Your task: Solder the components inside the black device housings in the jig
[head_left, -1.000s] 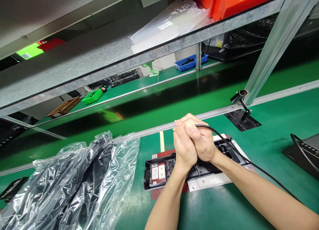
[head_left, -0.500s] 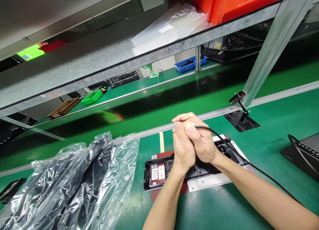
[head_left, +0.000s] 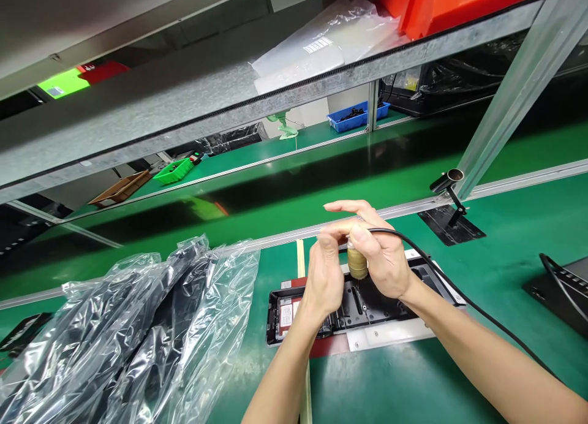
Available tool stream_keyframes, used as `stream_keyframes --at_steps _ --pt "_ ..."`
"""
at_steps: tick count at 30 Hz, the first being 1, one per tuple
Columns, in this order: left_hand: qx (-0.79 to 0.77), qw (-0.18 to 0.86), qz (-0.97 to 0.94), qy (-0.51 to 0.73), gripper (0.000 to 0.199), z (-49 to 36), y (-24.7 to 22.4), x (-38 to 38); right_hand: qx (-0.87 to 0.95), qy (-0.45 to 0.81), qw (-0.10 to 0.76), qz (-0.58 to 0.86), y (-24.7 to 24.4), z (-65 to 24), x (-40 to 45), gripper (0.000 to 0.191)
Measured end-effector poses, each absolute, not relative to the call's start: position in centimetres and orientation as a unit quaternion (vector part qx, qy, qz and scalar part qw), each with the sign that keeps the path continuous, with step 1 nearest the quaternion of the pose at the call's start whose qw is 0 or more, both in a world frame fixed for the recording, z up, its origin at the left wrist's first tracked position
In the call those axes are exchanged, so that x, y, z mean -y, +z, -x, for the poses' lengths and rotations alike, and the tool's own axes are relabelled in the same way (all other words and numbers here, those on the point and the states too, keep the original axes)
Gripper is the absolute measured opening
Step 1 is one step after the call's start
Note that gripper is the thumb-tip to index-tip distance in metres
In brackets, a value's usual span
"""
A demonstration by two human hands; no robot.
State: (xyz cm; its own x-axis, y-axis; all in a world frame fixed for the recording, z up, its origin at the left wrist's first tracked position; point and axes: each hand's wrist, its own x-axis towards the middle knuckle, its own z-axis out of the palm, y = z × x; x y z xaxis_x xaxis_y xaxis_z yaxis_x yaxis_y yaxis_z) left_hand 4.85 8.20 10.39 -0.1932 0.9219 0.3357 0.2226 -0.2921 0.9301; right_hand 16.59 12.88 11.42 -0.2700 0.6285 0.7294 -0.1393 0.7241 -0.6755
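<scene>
The right hand (head_left: 384, 261) is pinching the tool (head_left: 357, 263) between thumb and fingers, its index stretching out, and is holding it upright above the case (head_left: 381, 306). The left hand (head_left: 325, 277) is hovering just beside; whether its fingers are pinching anything, one cannot tell. The cord (head_left: 441, 279) is trailing along the right forearm (head_left: 478, 350); a snag there could tilt the tool and make its tip scratch the case.

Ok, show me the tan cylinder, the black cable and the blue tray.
Tan cylinder (head_left: 357, 265): head view, middle of its body.
Black cable (head_left: 390, 231): head view, on its upper curve.
Blue tray (head_left: 345, 125): head view, on its front wall.
</scene>
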Motion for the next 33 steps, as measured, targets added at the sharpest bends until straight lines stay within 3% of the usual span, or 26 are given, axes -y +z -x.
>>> stream_keyframes --at_steps 4,7,11,16,25,33 --pt "-0.535 0.299 -0.526 0.589 0.07 -3.0 8.5 -6.8 0.678 0.434 0.577 0.139 11.2 -16.2 -12.3 0.042" --pt "-0.59 0.287 -0.56 0.506 0.05 -1.9 7.4 -5.0 0.636 0.515 0.56 0.131 10.9 -15.8 -11.8 0.041" --pt "-0.609 0.286 -0.63 0.388 0.026 -0.9 5.9 -3.2 0.588 0.544 0.577 0.158 10.2 -15.4 -11.4 0.041" --pt "-0.59 0.293 -0.663 0.357 0.016 0.1 3.6 -2.3 0.548 0.556 0.602 0.17 10.0 -15.0 -11.1 0.043" --pt "-0.582 0.203 -0.73 0.296 0.02 -0.3 2.4 -2.0 0.517 0.555 0.626 0.183 11.4 -14.5 -10.9 0.04" --pt "-0.582 0.19 -0.737 0.285 0.023 -0.3 2.4 -2.0 0.533 0.548 0.608 0.214 12.0 -14.8 -10.7 0.04"
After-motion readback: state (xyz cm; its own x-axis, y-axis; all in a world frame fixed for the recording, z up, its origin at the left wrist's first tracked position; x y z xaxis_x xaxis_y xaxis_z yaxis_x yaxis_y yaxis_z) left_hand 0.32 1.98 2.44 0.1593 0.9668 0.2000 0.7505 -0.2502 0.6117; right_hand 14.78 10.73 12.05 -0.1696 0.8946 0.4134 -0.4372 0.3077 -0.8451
